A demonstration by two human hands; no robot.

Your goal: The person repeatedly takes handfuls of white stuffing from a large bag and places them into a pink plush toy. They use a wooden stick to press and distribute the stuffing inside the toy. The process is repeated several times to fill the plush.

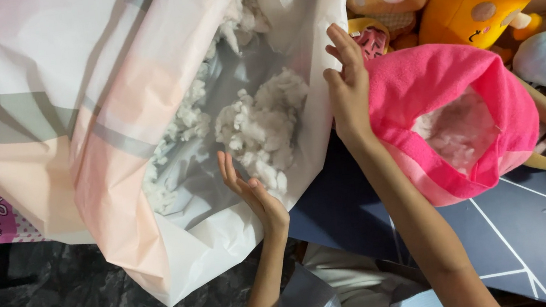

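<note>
White stuffing (260, 131) fills the plastic bag (161, 257); left hand (254, 194) spread beneath, right hand (348, 89) spread against pink cover (444, 77).

A home, shown by plush toys (477, 3) and a bedsheet (17, 101).

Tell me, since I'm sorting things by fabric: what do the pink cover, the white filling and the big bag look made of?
Pink cover: soft fleece-like cloth, matte and fuzzy. White filling: loose fibre stuffing, probably polyester, in fluffy clumps. Big bag: thin plastic film, by its smooth, slightly glossy, creased look.
</note>
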